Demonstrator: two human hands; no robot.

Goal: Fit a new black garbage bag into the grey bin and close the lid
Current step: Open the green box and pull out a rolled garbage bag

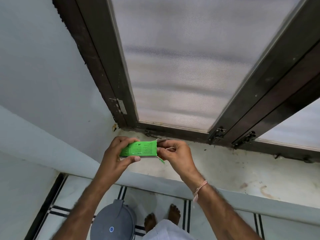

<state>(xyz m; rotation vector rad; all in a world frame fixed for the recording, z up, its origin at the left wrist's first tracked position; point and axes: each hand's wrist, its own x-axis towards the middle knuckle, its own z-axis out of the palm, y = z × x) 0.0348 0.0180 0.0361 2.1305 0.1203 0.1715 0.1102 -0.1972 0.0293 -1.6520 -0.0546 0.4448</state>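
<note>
Green packet (138, 149) between two hands

one green packet (139, 149), one grey bin (113, 220), two hands.

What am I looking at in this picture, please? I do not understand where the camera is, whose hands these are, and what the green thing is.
There is no machine here. The camera sits on a person's head and looks forward and down, so you see that person's own arms. The left hand grips a small green packet with print on it, and the right hand works at its torn end, over a stained window sill. Nothing else lies on the sill. Behind is a window with a mesh screen. Below, on the tiled floor, stands the grey bin with its lid shut, beside the person's bare feet. No black bag shows yet.
</note>
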